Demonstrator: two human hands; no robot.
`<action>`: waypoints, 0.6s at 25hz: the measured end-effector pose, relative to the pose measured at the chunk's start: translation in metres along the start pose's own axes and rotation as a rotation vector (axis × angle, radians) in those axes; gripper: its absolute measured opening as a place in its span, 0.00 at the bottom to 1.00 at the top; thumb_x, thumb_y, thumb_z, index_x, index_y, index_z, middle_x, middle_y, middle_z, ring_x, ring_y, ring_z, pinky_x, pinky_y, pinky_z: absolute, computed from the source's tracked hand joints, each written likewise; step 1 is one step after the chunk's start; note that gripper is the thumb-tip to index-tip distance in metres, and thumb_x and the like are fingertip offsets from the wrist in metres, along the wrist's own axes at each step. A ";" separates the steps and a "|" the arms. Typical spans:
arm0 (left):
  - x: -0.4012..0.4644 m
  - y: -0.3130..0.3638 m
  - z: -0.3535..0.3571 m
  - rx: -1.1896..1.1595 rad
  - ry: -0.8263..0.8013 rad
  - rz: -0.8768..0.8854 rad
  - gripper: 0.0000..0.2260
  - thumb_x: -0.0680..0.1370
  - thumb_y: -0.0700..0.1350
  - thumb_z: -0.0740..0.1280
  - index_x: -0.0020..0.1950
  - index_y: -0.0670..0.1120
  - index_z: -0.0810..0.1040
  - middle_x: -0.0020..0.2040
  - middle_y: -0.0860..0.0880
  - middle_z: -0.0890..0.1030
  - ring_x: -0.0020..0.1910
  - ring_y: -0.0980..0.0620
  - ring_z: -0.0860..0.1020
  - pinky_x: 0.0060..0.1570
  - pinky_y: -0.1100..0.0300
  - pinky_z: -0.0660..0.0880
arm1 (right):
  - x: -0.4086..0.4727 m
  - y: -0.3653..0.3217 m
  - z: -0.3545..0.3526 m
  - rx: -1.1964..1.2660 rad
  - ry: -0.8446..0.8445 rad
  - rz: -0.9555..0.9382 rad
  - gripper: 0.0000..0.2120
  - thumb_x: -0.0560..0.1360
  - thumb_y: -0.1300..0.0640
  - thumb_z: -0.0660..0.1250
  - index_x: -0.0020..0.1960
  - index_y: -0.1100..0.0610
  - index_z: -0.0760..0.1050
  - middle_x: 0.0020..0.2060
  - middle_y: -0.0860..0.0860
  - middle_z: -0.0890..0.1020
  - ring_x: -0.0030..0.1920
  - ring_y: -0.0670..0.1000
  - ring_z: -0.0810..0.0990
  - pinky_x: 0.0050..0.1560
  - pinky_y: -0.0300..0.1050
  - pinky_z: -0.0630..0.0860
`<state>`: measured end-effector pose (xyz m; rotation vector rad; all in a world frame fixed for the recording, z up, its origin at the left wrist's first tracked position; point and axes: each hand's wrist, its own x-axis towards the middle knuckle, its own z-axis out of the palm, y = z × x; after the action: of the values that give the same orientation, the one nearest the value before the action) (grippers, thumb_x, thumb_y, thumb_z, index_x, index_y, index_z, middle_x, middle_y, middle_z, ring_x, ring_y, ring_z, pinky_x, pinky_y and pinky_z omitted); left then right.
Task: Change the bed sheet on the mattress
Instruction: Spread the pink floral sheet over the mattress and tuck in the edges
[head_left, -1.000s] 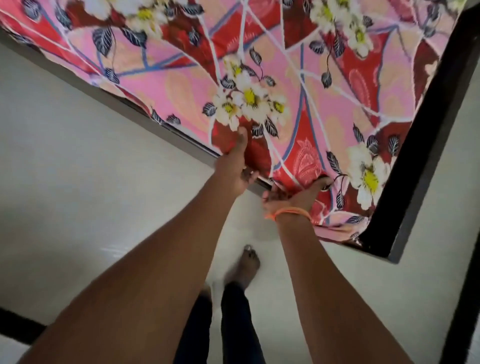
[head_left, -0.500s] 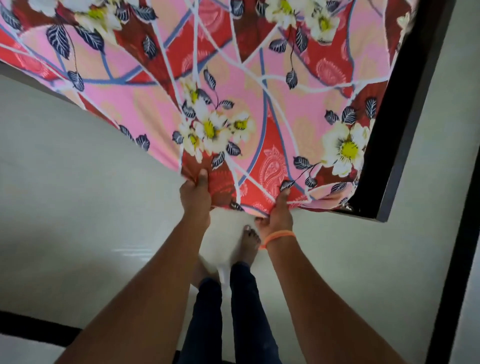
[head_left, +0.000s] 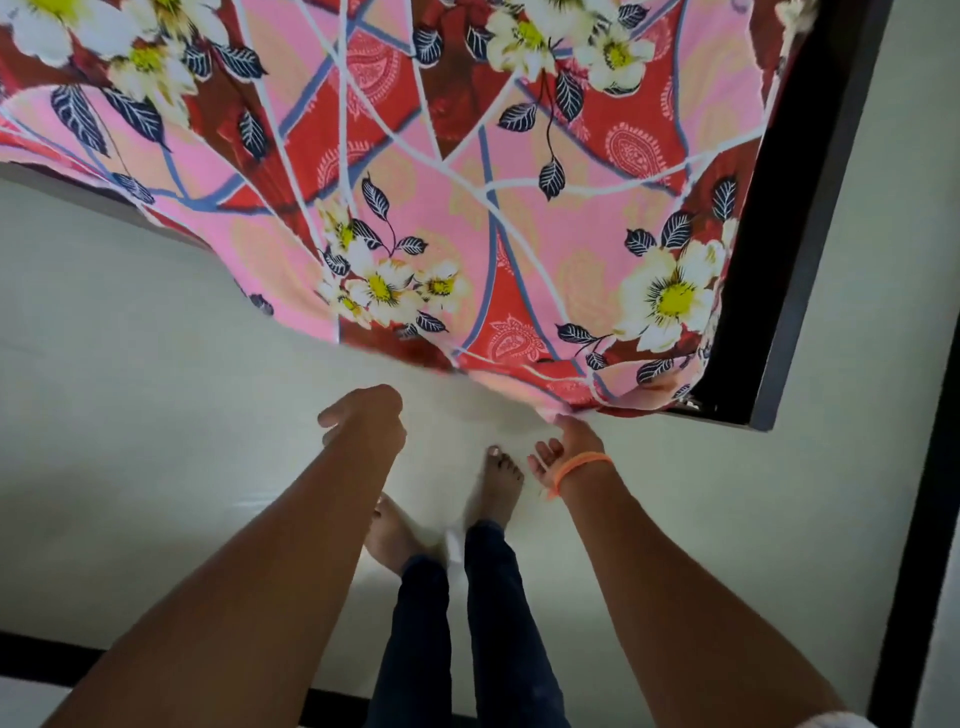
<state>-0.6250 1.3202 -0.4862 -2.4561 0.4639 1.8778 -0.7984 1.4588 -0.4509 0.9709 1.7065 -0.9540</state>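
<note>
The pink and red floral bed sheet (head_left: 467, 182) covers the bed and hides the mattress. Its near edge hangs loose over the side of the bed, above the floor. My left hand (head_left: 363, 415) hovers below that edge with fingers loosely curled, holding nothing and apart from the cloth. My right hand (head_left: 563, 447), with an orange band on the wrist, reaches up to the lowest point of the hem near the bed's corner. Its thumb and forefinger pinch the hem while the other fingers hang relaxed.
The dark bed frame (head_left: 810, 218) runs along the right side and ends in a corner (head_left: 763, 421) near my right hand. My bare feet (head_left: 498, 488) stand on the pale tiled floor (head_left: 130, 415). Dark strips cross the floor at bottom left (head_left: 47, 654) and far right (head_left: 914, 519).
The sheet's edge has come off the bed side and hangs lower. My left hand has let go of it and dropped away. My right hand has shifted toward the corner.
</note>
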 end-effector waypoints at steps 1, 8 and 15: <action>-0.007 -0.001 0.009 -0.005 0.168 -0.006 0.16 0.80 0.36 0.59 0.67 0.32 0.67 0.67 0.30 0.67 0.58 0.38 0.69 0.59 0.41 0.68 | 0.000 -0.008 -0.005 0.085 0.027 -0.052 0.05 0.77 0.58 0.65 0.50 0.58 0.71 0.42 0.53 0.72 0.43 0.53 0.75 0.45 0.50 0.72; -0.111 0.014 0.097 -0.372 -0.449 0.099 0.12 0.82 0.35 0.56 0.61 0.46 0.73 0.45 0.46 0.79 0.43 0.49 0.77 0.43 0.56 0.75 | -0.003 -0.063 -0.015 0.358 -0.067 -0.357 0.16 0.78 0.49 0.55 0.39 0.54 0.75 0.32 0.52 0.81 0.33 0.53 0.78 0.46 0.48 0.76; -0.117 0.036 0.090 -0.247 -0.580 0.063 0.13 0.81 0.33 0.54 0.55 0.48 0.74 0.47 0.49 0.77 0.54 0.49 0.75 0.62 0.49 0.70 | -0.004 -0.063 -0.012 0.277 -0.025 -0.203 0.18 0.80 0.39 0.50 0.50 0.49 0.72 0.39 0.49 0.79 0.39 0.50 0.75 0.53 0.48 0.71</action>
<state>-0.7456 1.3291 -0.3950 -1.8737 0.2962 2.6638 -0.8581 1.4440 -0.4327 0.9684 1.7045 -1.3577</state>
